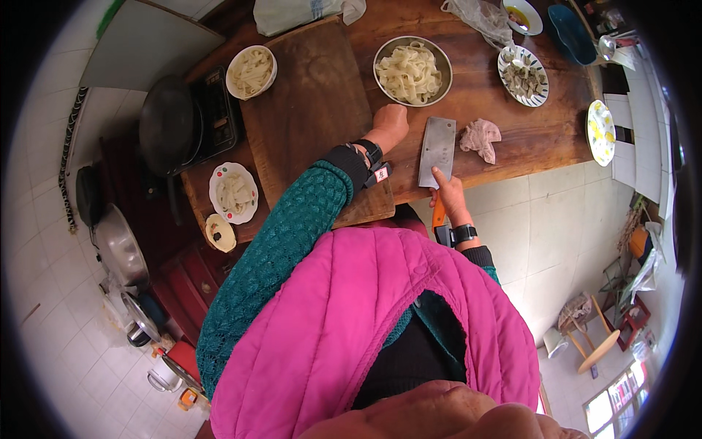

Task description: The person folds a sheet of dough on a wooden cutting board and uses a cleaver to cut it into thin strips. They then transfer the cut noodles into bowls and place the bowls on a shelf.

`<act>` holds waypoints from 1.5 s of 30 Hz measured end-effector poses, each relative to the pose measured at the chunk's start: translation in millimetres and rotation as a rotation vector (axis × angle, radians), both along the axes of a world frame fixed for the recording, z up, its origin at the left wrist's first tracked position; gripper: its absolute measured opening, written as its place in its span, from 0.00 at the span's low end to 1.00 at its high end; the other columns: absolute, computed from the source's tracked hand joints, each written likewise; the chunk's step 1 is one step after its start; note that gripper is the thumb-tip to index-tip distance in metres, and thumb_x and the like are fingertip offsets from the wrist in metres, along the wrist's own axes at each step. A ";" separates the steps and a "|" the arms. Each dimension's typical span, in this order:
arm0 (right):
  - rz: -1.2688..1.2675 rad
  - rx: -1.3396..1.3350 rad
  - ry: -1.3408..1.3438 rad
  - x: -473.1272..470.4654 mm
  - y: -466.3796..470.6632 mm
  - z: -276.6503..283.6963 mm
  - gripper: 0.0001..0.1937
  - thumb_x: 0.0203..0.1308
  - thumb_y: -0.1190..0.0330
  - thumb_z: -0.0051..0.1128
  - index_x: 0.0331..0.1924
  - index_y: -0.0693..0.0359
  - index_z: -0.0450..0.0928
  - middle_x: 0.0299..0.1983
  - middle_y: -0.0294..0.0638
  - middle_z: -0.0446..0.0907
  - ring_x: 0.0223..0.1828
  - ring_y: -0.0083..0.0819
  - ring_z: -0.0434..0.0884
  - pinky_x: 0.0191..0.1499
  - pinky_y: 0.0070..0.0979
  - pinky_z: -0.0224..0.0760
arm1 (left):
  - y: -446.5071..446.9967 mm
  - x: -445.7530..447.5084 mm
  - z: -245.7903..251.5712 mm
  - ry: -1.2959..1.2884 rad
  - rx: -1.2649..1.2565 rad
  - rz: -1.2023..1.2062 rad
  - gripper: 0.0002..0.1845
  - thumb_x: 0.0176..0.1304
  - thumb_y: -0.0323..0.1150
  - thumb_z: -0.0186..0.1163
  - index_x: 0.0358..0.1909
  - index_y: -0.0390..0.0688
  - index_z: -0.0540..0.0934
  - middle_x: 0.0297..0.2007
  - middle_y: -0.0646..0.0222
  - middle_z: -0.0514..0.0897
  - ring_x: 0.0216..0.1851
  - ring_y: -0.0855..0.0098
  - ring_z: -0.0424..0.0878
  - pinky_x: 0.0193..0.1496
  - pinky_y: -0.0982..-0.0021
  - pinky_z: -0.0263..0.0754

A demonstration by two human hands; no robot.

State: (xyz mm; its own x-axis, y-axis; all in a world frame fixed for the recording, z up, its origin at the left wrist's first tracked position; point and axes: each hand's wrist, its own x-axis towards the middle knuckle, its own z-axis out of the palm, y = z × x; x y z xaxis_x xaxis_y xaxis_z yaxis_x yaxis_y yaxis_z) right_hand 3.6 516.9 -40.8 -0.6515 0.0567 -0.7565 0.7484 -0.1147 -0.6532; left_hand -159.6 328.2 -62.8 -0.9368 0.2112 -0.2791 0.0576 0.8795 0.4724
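A cleaver with a broad metal blade is in my right hand, which grips it near where the orange handle meets the blade. The blade points away from me over the table's front part. My left hand is just below a metal bowl of wide pale noodles. Its fingers are curled under and hidden, so I cannot tell whether it holds anything. To the right of the blade lies a crumpled pinkish cloth. A wooden cutting board extends to the left of my left hand.
Noodles fill a white bowl by the board's left edge; a scalloped plate holds more. A black pan sits on a cooktop. Rightward are a patterned plate of chopped food, a clear plastic bag and a yellow-patterned plate.
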 end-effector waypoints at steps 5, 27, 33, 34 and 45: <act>0.017 -0.013 -0.045 -1.7 2.2 -2.0 0.23 0.64 0.52 0.63 0.36 0.70 0.78 0.20 0.43 0.75 0.12 0.29 0.74 0.14 0.29 0.71 | 6.4 -1.5 2.1 -0.064 0.001 0.040 0.09 0.52 0.27 0.58 0.29 0.35 0.86 0.34 0.42 0.85 0.40 0.42 0.84 0.45 0.48 0.80; 0.359 0.671 0.502 -14.8 8.4 -6.4 0.22 0.50 0.73 0.68 0.48 0.70 0.73 0.43 0.53 0.83 0.44 0.45 0.85 0.47 0.35 0.78 | -13.0 -44.9 72.8 -0.021 0.835 0.262 0.11 0.68 0.32 0.61 0.42 0.32 0.84 0.31 0.65 0.87 0.33 0.75 0.85 0.36 0.74 0.82; 0.701 0.947 0.427 -53.7 7.0 18.8 0.27 0.56 0.68 0.64 0.58 0.72 0.69 0.49 0.63 0.79 0.47 0.60 0.81 0.47 0.43 0.78 | -54.2 -15.5 103.2 -0.322 1.117 0.478 0.13 0.69 0.33 0.61 0.42 0.30 0.82 0.34 0.61 0.86 0.32 0.72 0.85 0.36 0.72 0.83; 0.624 0.870 0.467 -69.2 4.4 22.2 0.27 0.58 0.68 0.63 0.59 0.72 0.69 0.50 0.62 0.79 0.46 0.58 0.82 0.45 0.42 0.80 | -62.6 -8.3 106.7 -0.335 1.109 0.512 0.12 0.69 0.33 0.61 0.42 0.31 0.82 0.34 0.61 0.86 0.32 0.71 0.85 0.37 0.72 0.83; -0.084 -0.180 0.452 -203.2 -18.2 -0.1 0.14 0.60 0.76 0.52 0.49 0.73 0.75 0.43 0.51 0.81 0.38 0.43 0.85 0.35 0.34 0.87 | -120.2 61.7 106.3 -0.388 1.159 0.655 0.11 0.69 0.32 0.61 0.42 0.32 0.82 0.34 0.61 0.85 0.32 0.71 0.85 0.36 0.71 0.83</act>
